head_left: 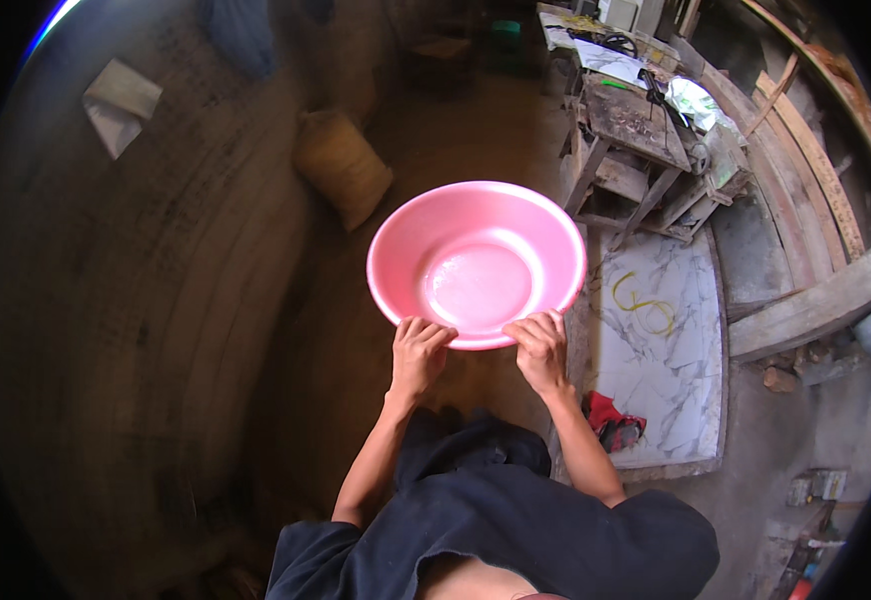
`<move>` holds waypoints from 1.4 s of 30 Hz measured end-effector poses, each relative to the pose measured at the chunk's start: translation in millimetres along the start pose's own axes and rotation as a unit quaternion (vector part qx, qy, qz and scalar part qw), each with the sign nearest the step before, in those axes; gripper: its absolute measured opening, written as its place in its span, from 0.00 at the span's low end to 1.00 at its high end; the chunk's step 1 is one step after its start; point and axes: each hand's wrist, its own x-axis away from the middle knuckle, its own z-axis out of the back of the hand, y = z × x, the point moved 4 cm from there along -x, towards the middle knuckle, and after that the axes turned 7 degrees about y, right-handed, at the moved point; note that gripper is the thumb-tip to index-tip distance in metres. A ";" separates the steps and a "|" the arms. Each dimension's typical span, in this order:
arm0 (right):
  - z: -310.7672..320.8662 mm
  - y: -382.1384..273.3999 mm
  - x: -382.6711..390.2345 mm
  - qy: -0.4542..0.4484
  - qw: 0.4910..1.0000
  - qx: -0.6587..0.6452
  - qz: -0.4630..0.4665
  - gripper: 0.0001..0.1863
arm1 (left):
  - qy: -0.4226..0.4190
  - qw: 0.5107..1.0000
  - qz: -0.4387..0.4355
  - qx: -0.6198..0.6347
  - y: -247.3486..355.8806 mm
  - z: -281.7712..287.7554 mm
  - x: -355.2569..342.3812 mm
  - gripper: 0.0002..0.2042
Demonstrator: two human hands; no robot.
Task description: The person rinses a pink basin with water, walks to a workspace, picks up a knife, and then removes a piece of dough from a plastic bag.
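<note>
Head view: a pink basin (476, 262) is held out in front of the body, above a dirt floor (476, 130). It is gripped at its near rim by both hands. The left hand (420, 352) is curled over the rim w/ fingers hooked inside; the right hand (540, 347) is clamped on the rim the same way, just beside the left. A wet sheen is seen on the basin's bottom; nothing else is made out in it.

Surface & room, all relative to the basin: a marble slab (668, 350) w/ grey veins is laid on the ground to its right, and a yellow cord (646, 305) is looped on that slab. A red cloth (611, 420) is bunched at the slab's near edge, below-right of the basin. A rough wooden bench (646, 150) cluttered w/ small items stands beyond & right of the basin. Wooden planks (806, 180) are stacked further right. A tan sack (344, 165) sits beyond-left of the basin, against a dark curved wall (136, 300) that fills the left side. A pale sheet (121, 105) is fixed to that wall, far upper left.

Hard to make out: items on the bench are too small to tell. Floor directly under the basin is hidden. Lower left is blurred & dark. Palms are covered by the rim and fingers.
</note>
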 end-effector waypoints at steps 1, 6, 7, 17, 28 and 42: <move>-6.1 3.9 -6.2 0.005 1.000 0.008 0.001 0.08 | 0.003 1.000 -0.007 0.006 -6.9 -4.2 -5.9 0.09; -41.7 31.3 -29.4 0.030 0.999 0.020 -0.020 0.09 | 0.024 0.999 -0.026 0.009 -47.2 -29.9 -37.0 0.10; -48.7 35.7 -36.4 0.036 0.999 0.016 -0.027 0.09 | 0.017 0.999 -0.032 0.009 -56.0 -33.4 -46.2 0.11; -98.2 89.8 -106.3 0.086 0.982 0.101 -0.132 0.08 | -0.112 0.981 -0.117 0.109 -126.6 -88.4 -170.2 0.14; -115.2 149.6 -154.2 0.195 0.927 0.228 -0.224 0.09 | -0.153 0.937 -0.246 0.195 -146.9 -176.7 -280.7 0.13; -111.3 240.0 -218.2 0.233 0.876 0.324 -0.270 0.09 | -0.195 0.886 -0.321 0.272 -135.3 -278.8 -402.4 0.14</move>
